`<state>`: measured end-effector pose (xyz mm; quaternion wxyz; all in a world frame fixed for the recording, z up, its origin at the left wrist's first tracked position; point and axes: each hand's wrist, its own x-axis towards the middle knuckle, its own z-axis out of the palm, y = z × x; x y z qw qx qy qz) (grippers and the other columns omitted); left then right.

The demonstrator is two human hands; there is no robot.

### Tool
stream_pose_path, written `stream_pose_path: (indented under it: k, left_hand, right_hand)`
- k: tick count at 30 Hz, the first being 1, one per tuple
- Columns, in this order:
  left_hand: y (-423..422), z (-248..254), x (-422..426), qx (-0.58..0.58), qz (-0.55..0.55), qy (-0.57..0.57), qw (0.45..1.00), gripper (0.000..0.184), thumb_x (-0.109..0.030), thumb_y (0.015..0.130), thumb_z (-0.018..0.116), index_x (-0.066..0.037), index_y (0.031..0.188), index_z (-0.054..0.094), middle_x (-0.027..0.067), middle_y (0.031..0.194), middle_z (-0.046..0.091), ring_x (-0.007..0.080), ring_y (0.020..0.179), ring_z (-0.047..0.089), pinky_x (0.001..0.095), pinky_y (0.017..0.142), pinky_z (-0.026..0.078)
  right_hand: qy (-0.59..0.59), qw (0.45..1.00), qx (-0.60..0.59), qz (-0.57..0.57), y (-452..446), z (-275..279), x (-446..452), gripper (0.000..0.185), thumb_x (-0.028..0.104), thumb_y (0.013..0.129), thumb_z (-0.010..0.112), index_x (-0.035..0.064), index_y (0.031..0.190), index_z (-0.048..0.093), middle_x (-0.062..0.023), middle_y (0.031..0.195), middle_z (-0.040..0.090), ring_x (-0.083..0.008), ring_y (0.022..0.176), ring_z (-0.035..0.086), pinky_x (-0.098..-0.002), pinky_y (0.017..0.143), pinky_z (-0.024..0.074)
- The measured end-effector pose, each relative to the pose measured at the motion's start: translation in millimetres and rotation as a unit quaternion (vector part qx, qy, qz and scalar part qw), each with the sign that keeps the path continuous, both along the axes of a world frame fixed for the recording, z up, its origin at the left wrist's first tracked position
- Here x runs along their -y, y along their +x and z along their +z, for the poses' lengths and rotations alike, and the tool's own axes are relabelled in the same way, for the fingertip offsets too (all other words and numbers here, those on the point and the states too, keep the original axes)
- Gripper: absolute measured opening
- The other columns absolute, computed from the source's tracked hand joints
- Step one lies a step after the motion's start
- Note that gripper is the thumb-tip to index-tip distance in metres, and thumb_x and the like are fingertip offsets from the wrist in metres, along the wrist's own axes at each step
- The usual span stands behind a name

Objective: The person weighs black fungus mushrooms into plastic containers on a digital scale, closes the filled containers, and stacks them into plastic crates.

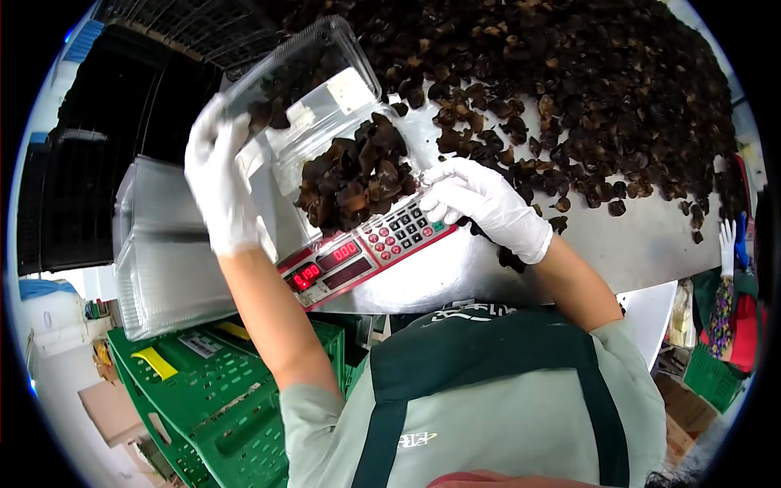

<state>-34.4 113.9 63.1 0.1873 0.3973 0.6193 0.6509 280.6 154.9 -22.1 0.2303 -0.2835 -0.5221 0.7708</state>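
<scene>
A clear plastic clamshell box (286, 172) stands tilted back on a red-and-white digital scale (370, 254), its lid (358, 50) raised. Dark brown wood ear mushrooms (358, 175) are heaped in its base. My left hand (221, 175), white-gloved, has its fingers closed at the left edge of the raised lid. My right hand (484, 203), also gloved, is at the box's right front corner, above the scale's keypad. Its fingers are curled, and what they hold, if anything, is hidden. The scale's red digits seem to read 0.190 and 0.00.
A large pile of wood ear mushrooms (602, 89) covers the back and right of the metal table (651, 248). Stacked clear boxes (171, 260) stand at the left, above a green crate (220, 390). Black crates (98, 171) rise behind them. Another person's gloved hand (727, 240) shows at far right.
</scene>
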Motion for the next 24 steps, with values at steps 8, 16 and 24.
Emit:
stream_pose_path:
  k: [8, 16, 24]
  left_hand:
    - [66, -20, 118, -0.241, -0.105, -0.189, 0.946, 0.042, 0.014, 0.079, 0.057, -0.004, 0.112, 0.075, 0.013, 0.125, 0.053, 0.0265, 0.12, 0.054, 0.0324, 0.102, 0.045]
    - [76, -41, 120, 0.113, -0.058, -0.21, 0.969, 0.062, -0.01, 0.099, 0.053, -0.009, 0.158, 0.034, 0.0085, 0.118, 0.058, 0.0102, 0.085, 0.056, 0.0249, 0.08, 0.05]
    - [101, -45, 124, 0.23, -0.017, -0.107, 0.967, 0.07, -0.001, 0.095, 0.05, -0.01, 0.161, 0.026, 0.0011, 0.072, 0.06, 0.0046, 0.051, 0.048, 0.0175, 0.046, 0.038]
  right_hand:
    - [-0.018, 1.0, -0.012, 0.009, -10, 5, -25, 0.061, 0.05, 0.105, 0.05, -0.0008, 0.14, 0.049, -0.0107, 0.096, 0.071, -0.0109, 0.078, 0.071, -0.0178, 0.061, 0.056]
    - [-0.05, 0.998, 0.007, 0.046, -27, 14, -31, 0.056, 0.01, 0.099, 0.056, -0.0013, 0.152, 0.039, -0.0096, 0.089, 0.069, -0.0115, 0.071, 0.069, -0.0192, 0.057, 0.0558]
    - [-0.033, 0.998, 0.036, 0.032, -19, 16, -21, 0.051, 0.008, 0.097, 0.052, 0.0006, 0.147, 0.045, -0.0052, 0.08, 0.066, -0.0097, 0.061, 0.062, -0.0208, 0.052, 0.0494]
